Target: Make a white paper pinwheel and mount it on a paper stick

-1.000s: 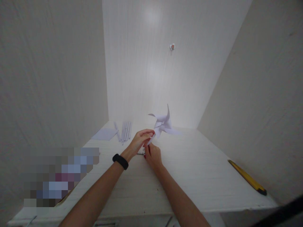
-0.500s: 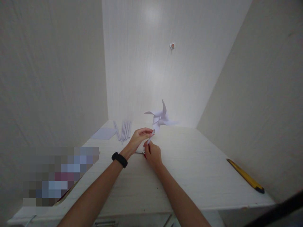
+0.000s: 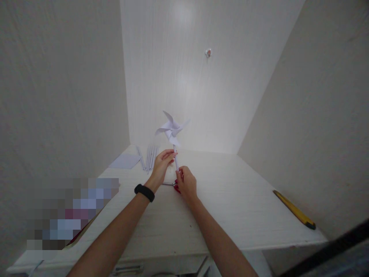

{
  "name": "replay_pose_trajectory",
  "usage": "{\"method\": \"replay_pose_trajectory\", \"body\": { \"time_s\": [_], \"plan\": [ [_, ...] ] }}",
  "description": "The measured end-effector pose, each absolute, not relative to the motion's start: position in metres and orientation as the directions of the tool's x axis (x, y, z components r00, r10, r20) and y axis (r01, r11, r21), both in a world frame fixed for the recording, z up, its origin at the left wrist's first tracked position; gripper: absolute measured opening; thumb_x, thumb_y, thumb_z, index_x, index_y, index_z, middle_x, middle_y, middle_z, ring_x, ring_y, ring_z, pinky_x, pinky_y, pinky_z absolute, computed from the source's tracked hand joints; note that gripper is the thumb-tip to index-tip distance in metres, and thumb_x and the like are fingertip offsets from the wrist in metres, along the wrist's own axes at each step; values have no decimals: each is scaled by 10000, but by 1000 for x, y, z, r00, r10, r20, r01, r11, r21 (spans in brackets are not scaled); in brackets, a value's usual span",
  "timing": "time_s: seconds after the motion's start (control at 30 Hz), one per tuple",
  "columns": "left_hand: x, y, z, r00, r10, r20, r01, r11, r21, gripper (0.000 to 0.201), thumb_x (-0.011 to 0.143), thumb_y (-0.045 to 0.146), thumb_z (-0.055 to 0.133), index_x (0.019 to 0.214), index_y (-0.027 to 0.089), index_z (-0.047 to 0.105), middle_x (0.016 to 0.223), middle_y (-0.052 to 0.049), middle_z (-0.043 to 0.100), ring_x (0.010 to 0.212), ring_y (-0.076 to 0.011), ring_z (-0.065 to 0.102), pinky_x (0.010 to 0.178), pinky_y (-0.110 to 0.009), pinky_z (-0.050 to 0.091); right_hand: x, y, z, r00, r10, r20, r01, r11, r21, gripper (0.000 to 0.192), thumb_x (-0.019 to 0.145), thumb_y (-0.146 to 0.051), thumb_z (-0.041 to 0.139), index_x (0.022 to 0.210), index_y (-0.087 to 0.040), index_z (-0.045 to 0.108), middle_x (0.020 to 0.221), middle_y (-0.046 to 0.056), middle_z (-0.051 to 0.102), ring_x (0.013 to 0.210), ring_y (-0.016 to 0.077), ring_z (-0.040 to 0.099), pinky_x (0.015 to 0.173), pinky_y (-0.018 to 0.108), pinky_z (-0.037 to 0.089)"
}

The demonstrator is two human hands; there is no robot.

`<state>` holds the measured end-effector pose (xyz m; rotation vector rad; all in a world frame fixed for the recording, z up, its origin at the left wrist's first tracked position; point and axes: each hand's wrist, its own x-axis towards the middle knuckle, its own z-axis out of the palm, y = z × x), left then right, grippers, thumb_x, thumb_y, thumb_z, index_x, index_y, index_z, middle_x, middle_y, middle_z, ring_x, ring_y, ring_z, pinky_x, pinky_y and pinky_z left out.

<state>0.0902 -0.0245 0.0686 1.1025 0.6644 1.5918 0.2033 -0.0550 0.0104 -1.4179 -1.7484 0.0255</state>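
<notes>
Small desk nook, home or workroom unclear, pale streaked walls (image 3: 178, 92) on three sides, white bench (image 3: 230, 207) beneath the right grip (image 3: 186, 184), thin white sticks (image 3: 149, 158) left of it, yellow-and-black tool (image 3: 294, 209) well to its right

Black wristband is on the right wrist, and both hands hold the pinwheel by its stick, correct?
Not quite: the head view shows the black wristband on the left wrist. The left hand and right hand do hold the pinwheel by its stick.

Grey side walls (image 3: 63, 96) flank a white tabletop (image 3: 230, 204); the back wall (image 3: 161, 77) gleams.
</notes>
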Motion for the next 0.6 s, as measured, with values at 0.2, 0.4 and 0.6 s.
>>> {"method": "replay_pose_trajectory", "body": {
  "time_s": [0.2,0.4,0.6],
  "plan": [
    [88,-21,65,-121,954,275,-445,-299,844,280,614,317,747,831,178,637,902,-45,663,857,-145,581,716,-238,400,204,-54,11,42,796,604,787,346,-511,131,893,-280,423,905,-187,515,934,25,536,698,114,563,661,237,421],
    [87,-21,65,-150,961,233,-440,-276,855,289,605,319,744,824,174,625,890,-46,647,844,-147,574,712,-237,396,206,-53,8,51,782,621,773,363,-520,100,881,-262,421,889,-196,496,871,17,553,725,126,565,662,249,425],
    [88,-23,63,-78,973,217,-390,-230,891,266,598,319,737,799,171,646,854,-47,647,805,-153,579,715,-258,397,208,-50,6,79,781,620,770,347,-535,110,879,-258,404,872,-197,496,851,15,557,681,119,546,643,245,413]
  ]
}}
